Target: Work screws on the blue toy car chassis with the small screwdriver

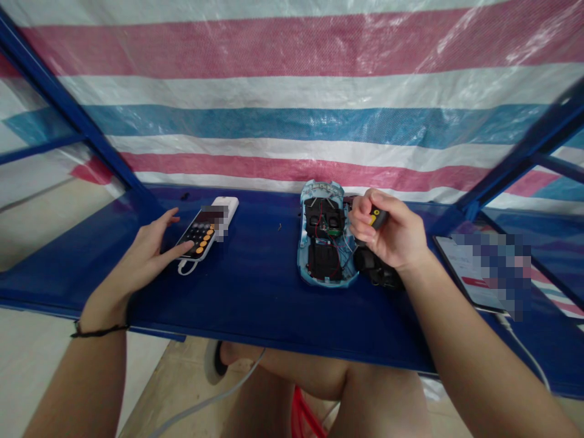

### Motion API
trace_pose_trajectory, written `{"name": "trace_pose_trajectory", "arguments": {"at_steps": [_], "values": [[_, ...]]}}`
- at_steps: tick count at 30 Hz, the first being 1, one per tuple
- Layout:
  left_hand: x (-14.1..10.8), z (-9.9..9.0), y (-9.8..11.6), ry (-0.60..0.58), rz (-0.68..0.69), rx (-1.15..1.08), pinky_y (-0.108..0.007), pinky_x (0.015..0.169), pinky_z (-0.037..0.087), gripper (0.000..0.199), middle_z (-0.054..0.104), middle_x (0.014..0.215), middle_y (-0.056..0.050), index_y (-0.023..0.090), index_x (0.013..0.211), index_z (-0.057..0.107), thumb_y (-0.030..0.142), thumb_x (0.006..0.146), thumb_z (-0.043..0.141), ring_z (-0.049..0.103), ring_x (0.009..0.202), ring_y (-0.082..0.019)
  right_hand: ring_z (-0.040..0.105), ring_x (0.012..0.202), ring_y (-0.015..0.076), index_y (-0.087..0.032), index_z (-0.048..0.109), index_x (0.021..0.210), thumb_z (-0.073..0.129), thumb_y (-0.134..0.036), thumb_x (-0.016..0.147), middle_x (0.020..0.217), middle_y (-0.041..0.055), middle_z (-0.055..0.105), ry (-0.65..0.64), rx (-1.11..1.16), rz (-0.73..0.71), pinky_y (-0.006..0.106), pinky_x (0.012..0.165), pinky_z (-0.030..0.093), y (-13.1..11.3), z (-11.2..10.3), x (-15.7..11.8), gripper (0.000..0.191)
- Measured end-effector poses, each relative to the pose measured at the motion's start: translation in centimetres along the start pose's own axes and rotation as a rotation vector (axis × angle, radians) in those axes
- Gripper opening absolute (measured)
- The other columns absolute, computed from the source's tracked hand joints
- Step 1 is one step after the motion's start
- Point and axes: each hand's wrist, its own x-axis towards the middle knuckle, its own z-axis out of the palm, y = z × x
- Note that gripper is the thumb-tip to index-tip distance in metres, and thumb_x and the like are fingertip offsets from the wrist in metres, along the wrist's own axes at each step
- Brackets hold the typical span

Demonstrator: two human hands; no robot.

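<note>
My left hand (148, 252) has its fingers apart, with the thumb on the screen of a phone (199, 234) that shows a calculator keypad. A white cable is plugged into that phone's near end. My right hand (387, 228) is closed around a black and yellow handle (376, 216), held over the right side of a light blue toy car shell (302, 255). The shell lies with its inside up, showing black parts, thin wires and a small green board (334, 232). Black parts (376, 267) lie below my right hand, partly hidden by it.
On the right of the blue table (255, 310) lies a tablet (474, 274) with a white cable. Small bits sit left of the car and near the back left. Blue metal posts stand at both sides, before a striped sheet (283, 128).
</note>
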Motion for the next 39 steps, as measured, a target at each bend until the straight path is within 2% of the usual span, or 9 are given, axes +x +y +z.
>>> {"name": "trace_pose_trajectory", "arguments": {"at_steps": [2,8,13,16,19,25,32,36,39], "values": [[0.0,-0.1,0.3,-0.005,0.010,0.050,-0.061,0.112,0.046,0.104,0.059,0.152,-0.022,0.011,0.165,0.040,0.078,0.087,0.054,0.058,0.126,-0.042,0.043,0.046,0.0065,-0.016,0.069,0.067,0.087,-0.033,0.079,0.060,-0.0030,0.052,-0.002,0.001,0.003,0.021,0.044,0.027,0.0,0.0,0.0,0.028],[-0.3,-0.5,-0.4,0.010,0.080,-0.046,-0.056,0.129,0.032,0.069,0.061,0.155,-0.013,0.019,0.148,0.062,0.063,0.096,0.049,0.048,0.148,-0.036,0.043,0.045,0.0067,-0.016,0.069,0.067,0.084,-0.032,0.081,0.060,-0.0028,0.052,-0.006,-0.005,-0.002,0.022,0.044,0.028,-0.1,0.0,0.0,0.026],[-0.7,-1.0,-1.0,-0.021,0.157,-0.124,-0.056,0.133,0.028,0.053,0.057,0.161,-0.005,0.029,0.118,0.082,0.069,0.097,0.054,0.045,0.153,-0.036,0.043,0.045,0.0070,-0.016,0.068,0.066,0.084,-0.032,0.080,0.060,-0.0031,0.051,-0.002,-0.011,-0.001,0.022,0.044,0.029,-0.2,0.1,-0.1,0.026],[-0.8,-1.0,-1.1,0.002,0.213,-0.116,-0.059,0.132,0.030,0.057,0.060,0.157,-0.004,0.032,0.108,0.086,0.078,0.096,0.053,0.049,0.149,-0.037,0.043,0.045,0.0069,-0.016,0.068,0.066,0.084,-0.032,0.080,0.060,-0.0032,0.051,-0.005,-0.012,0.000,0.022,0.044,0.029,-0.2,0.1,-0.1,0.027],[-0.9,-0.8,-1.1,0.033,0.222,-0.108,-0.060,0.133,0.029,0.062,0.058,0.158,-0.006,0.031,0.117,0.082,0.082,0.094,0.055,0.048,0.151,-0.037,0.043,0.045,0.0069,-0.016,0.068,0.066,0.085,-0.032,0.080,0.060,-0.0033,0.051,-0.004,-0.014,-0.002,0.022,0.044,0.029,-0.2,0.0,-0.1,0.026],[-0.7,-0.4,-0.9,0.065,0.033,-0.305,-0.057,0.130,0.039,0.080,0.044,0.168,-0.010,0.027,0.155,0.052,0.071,0.090,0.068,0.045,0.156,-0.037,0.042,0.045,0.0064,-0.016,0.068,0.066,0.085,-0.033,0.079,0.059,-0.0036,0.051,0.005,-0.007,0.005,0.021,0.043,0.028,-0.1,0.1,0.0,0.028],[-0.2,-0.6,0.3,0.029,-0.163,-0.416,-0.058,0.127,0.040,0.070,0.062,0.154,-0.011,0.027,0.155,0.052,0.061,0.094,0.062,0.052,0.150,-0.037,0.042,0.046,0.0070,-0.017,0.067,0.066,0.085,-0.034,0.079,0.060,-0.0029,0.051,-0.004,-0.016,-0.007,0.022,0.042,0.027,-0.1,0.2,0.0,0.028],[-0.2,-0.6,-0.4,-0.032,-0.003,-0.256,-0.056,0.132,0.032,0.059,0.062,0.155,-0.006,0.028,0.139,0.069,0.065,0.095,0.059,0.049,0.150,-0.037,0.040,0.046,0.0073,-0.017,0.064,0.066,0.084,-0.036,0.079,0.060,-0.0032,0.050,-0.009,-0.054,-0.014,0.023,0.042,0.027,-0.2,0.3,-0.1,0.030],[-0.2,-0.4,-1.3,-0.023,0.151,-0.017,-0.052,0.132,0.031,0.059,0.054,0.163,-0.005,0.030,0.132,0.076,0.068,0.102,0.042,0.046,0.152,-0.035,0.040,0.045,0.0074,-0.017,0.064,0.066,0.084,-0.037,0.078,0.060,-0.0032,0.050,-0.014,-0.067,-0.009,0.023,0.042,0.026,-0.2,0.3,-0.1,0.030]]}}
